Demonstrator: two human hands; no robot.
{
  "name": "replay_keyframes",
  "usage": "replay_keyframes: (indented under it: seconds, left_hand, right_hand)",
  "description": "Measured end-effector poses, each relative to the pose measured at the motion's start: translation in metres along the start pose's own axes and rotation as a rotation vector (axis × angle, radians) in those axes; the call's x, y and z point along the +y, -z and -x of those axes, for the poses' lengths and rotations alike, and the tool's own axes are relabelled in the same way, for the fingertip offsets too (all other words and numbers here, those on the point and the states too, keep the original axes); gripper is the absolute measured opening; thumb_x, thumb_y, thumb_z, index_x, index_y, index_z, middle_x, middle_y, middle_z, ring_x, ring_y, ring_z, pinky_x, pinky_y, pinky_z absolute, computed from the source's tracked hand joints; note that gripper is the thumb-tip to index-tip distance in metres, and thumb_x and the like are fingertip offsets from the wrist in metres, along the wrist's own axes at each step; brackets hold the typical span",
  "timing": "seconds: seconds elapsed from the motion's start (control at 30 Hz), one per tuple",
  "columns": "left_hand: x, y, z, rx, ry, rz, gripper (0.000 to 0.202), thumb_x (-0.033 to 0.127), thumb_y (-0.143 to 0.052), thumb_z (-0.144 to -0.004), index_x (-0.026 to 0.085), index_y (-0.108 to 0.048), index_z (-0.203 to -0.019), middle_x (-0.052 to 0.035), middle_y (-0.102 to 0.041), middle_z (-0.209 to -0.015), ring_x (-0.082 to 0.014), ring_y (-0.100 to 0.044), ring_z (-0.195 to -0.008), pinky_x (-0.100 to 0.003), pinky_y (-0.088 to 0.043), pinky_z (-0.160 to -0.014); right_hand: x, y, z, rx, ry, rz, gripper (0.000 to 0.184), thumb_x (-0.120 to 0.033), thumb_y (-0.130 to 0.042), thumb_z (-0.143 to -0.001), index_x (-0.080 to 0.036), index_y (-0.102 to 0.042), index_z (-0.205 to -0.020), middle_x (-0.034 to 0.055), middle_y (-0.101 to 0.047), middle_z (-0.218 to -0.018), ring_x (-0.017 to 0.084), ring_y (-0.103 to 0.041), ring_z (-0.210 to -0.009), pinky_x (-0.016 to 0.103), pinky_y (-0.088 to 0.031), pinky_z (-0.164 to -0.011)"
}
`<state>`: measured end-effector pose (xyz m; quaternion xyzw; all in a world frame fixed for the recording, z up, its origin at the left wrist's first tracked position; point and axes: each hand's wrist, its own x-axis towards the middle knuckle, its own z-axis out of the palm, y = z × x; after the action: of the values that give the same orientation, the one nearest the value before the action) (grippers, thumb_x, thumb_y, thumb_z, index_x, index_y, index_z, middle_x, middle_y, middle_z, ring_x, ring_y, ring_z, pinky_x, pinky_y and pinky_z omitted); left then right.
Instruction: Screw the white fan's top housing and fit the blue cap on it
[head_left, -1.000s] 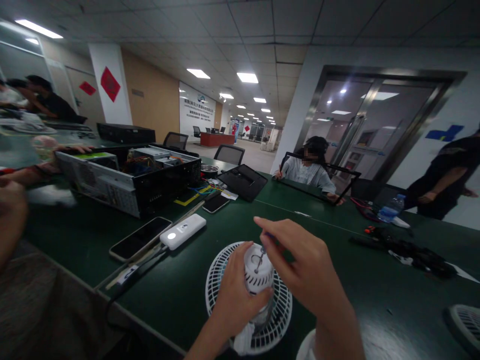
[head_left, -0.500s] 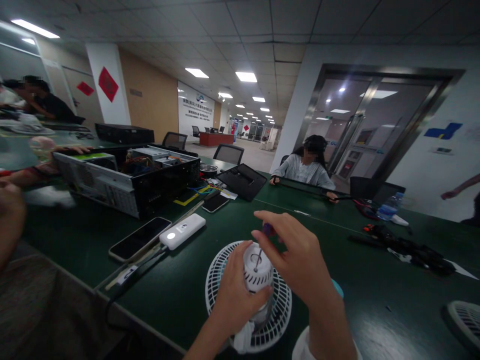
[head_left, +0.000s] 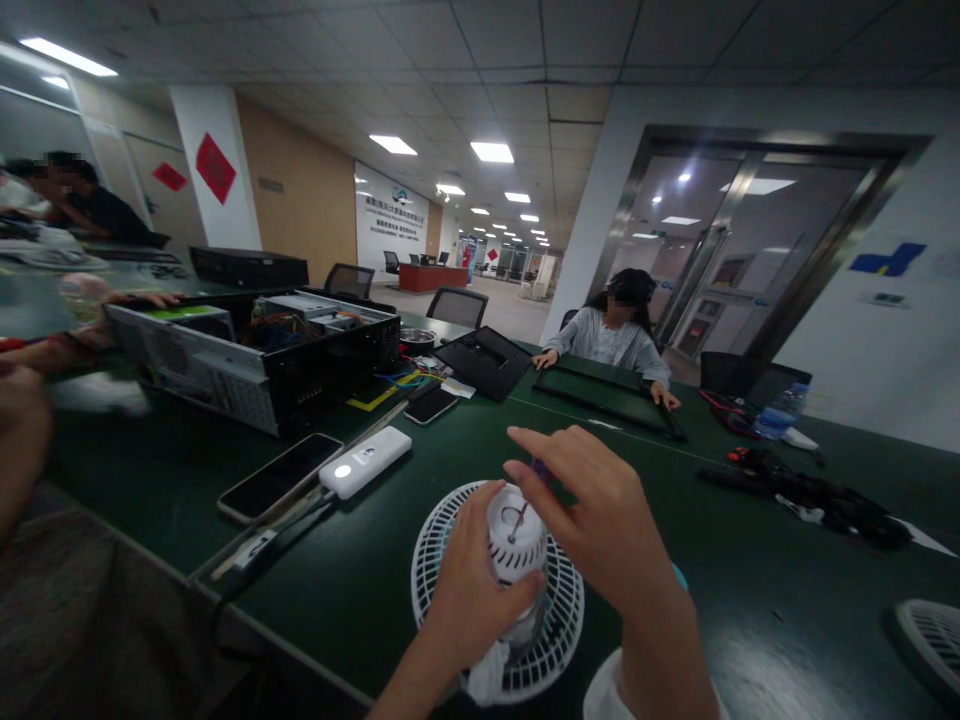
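My left hand (head_left: 476, 590) wraps around a white cylindrical fan motor housing (head_left: 516, 530), which has a bent wire on its top. The housing stands over a round white fan guard (head_left: 559, 625) lying on the green table, and a white cloth bunches below my left hand. My right hand (head_left: 592, 505) is just above and beside the housing. A small purple tool handle (head_left: 538, 467) shows between its fingers, mostly hidden, and its tip cannot be seen.
Close on the left lie a white power bank (head_left: 365, 462) and a black smartphone (head_left: 279, 478). Behind them stands an open computer case (head_left: 255, 365). A seated co-worker (head_left: 611, 340) rests both hands on a black frame (head_left: 607, 400). Cables (head_left: 802, 490) and a water bottle (head_left: 780, 420) lie right.
The co-worker has lowered the black frame from upright to flat on the table. The standing person at right has left view. My right hand has shifted slightly, with the purple handle now lower among its fingers.
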<state>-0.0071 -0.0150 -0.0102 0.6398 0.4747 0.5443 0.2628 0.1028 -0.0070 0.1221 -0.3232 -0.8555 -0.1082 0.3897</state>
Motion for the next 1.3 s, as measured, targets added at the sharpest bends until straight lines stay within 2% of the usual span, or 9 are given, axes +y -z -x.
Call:
replay_keyframes:
  seconds: [0.17,0.37,0.43,0.5,0.57,0.77,0.97,1.17,1.3]
  left_hand:
    - [0.002,0.001,0.0,0.004,-0.001,0.013,0.072,0.016,-0.065,-0.062,0.022,-0.033,-0.127,-0.0092,-0.042,-0.13,-0.0279,-0.038,-0.122,-0.048,-0.027,-0.104]
    - [0.003,0.001,0.001,-0.014,0.026,0.004,0.072,0.016,-0.065,-0.062,0.022,-0.032,-0.127,-0.01,-0.04,-0.132,-0.0289,-0.038,-0.123,-0.049,-0.027,-0.104]
    - [0.003,0.001,0.001,-0.011,0.02,-0.003,0.072,0.016,-0.065,-0.063,0.022,-0.032,-0.127,-0.0102,-0.04,-0.132,-0.0289,-0.038,-0.123,-0.049,-0.027,-0.103]
    - [0.004,0.001,0.0,-0.006,0.008,-0.009,0.072,0.016,-0.065,-0.063,0.022,-0.032,-0.126,-0.0101,-0.04,-0.132,-0.0285,-0.038,-0.123,-0.048,-0.027,-0.104]
    - [0.003,0.0,0.0,-0.005,-0.002,-0.009,0.072,0.015,-0.065,-0.063,0.022,-0.032,-0.126,-0.0097,-0.041,-0.132,-0.0281,-0.038,-0.123,-0.048,-0.027,-0.104]
    - [-0.001,-0.001,0.001,0.008,-0.007,-0.03,0.073,0.017,-0.065,-0.064,0.024,-0.031,-0.127,-0.0094,-0.042,-0.13,-0.0296,-0.039,-0.122,-0.05,-0.029,-0.102]
    - [-0.001,-0.001,0.001,-0.015,-0.005,-0.021,0.073,0.018,-0.065,-0.064,0.023,-0.029,-0.128,-0.0086,-0.04,-0.132,-0.0271,-0.037,-0.124,-0.047,-0.026,-0.105]
    - [0.001,0.0,0.0,-0.019,0.019,-0.029,0.074,0.018,-0.066,-0.064,0.024,-0.028,-0.127,-0.0092,-0.038,-0.133,-0.0278,-0.036,-0.124,-0.049,-0.026,-0.104]
    - [0.0,0.001,0.0,-0.032,0.018,-0.028,0.073,0.018,-0.066,-0.064,0.023,-0.029,-0.127,-0.0089,-0.038,-0.133,-0.027,-0.035,-0.125,-0.047,-0.025,-0.106]
  right_hand:
    - [-0.002,0.008,0.003,-0.025,0.044,-0.092,0.03,-0.015,-0.038,-0.087,-0.016,-0.057,-0.11,0.0062,-0.066,-0.087,0.016,-0.059,-0.08,0.031,-0.048,-0.07]
    - [0.002,-0.005,0.002,0.057,-0.018,0.045,0.021,-0.025,-0.047,-0.087,-0.014,-0.064,-0.085,0.0052,-0.063,-0.07,0.015,-0.058,-0.064,0.028,-0.045,-0.061]
    - [0.003,-0.008,0.001,0.019,-0.035,0.048,0.023,-0.024,-0.046,-0.088,-0.012,-0.063,-0.097,0.0061,-0.063,-0.073,0.017,-0.058,-0.067,0.03,-0.046,-0.063]
    - [0.003,-0.007,0.001,-0.043,-0.041,0.013,0.032,-0.018,-0.044,-0.087,-0.009,-0.054,-0.116,0.0081,-0.064,-0.083,0.018,-0.059,-0.076,0.031,-0.047,-0.067]
    - [0.002,-0.004,0.002,-0.085,-0.032,-0.031,0.039,-0.011,-0.043,-0.085,-0.009,-0.047,-0.124,0.0087,-0.064,-0.09,0.017,-0.058,-0.081,0.03,-0.047,-0.07]
    - [-0.002,0.0,0.002,-0.051,-0.031,0.026,0.016,-0.021,-0.054,-0.082,-0.013,-0.063,-0.092,0.0051,-0.061,-0.071,0.018,-0.056,-0.066,0.031,-0.046,-0.058]
    - [-0.002,0.003,0.004,-0.05,-0.007,-0.086,0.033,-0.014,-0.041,-0.086,-0.014,-0.053,-0.116,0.0083,-0.065,-0.098,0.016,-0.059,-0.089,0.03,-0.048,-0.076]
    - [-0.003,0.0,0.003,0.037,-0.032,0.012,0.016,-0.022,-0.049,-0.085,-0.015,-0.063,-0.088,0.0044,-0.064,-0.072,0.015,-0.059,-0.065,0.028,-0.047,-0.06]
    - [-0.003,0.0,0.002,0.067,-0.001,-0.035,0.022,-0.014,-0.043,-0.085,-0.014,-0.061,-0.099,0.0081,-0.066,-0.093,0.017,-0.06,-0.085,0.029,-0.048,-0.075]
